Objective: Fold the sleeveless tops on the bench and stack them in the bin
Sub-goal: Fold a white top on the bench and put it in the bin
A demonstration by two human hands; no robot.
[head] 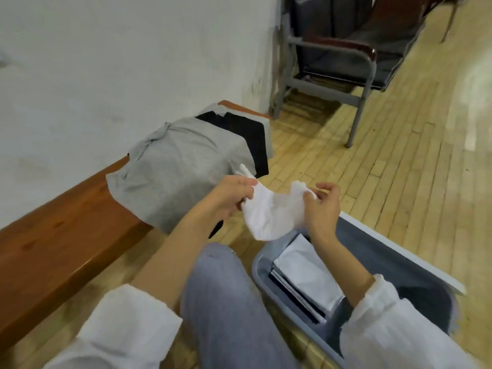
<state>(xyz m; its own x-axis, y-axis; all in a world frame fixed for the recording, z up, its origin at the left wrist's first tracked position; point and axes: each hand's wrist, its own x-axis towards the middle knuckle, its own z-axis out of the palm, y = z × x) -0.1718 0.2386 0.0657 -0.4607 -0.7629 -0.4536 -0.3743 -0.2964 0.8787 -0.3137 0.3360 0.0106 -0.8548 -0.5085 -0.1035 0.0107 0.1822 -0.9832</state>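
A white sleeveless top [271,211] hangs bunched in the air between my two hands, above the floor and the near corner of the bin. My left hand [229,198] pinches its left edge and my right hand [322,206] pinches its right edge. On the wooden bench [53,249] lie a grey top [175,171] and a black top [250,134], partly over another grey piece. The grey-blue bin [394,265] stands on the floor at the right; inside it lies a stack of folded tops [306,278], a white one uppermost.
My knee in light blue trousers [226,302] is between the bench and the bin. A metal-framed chair [338,65] stands against the white wall [119,62] beyond the bench's end. Wood flooring [399,161] stretches to the right.
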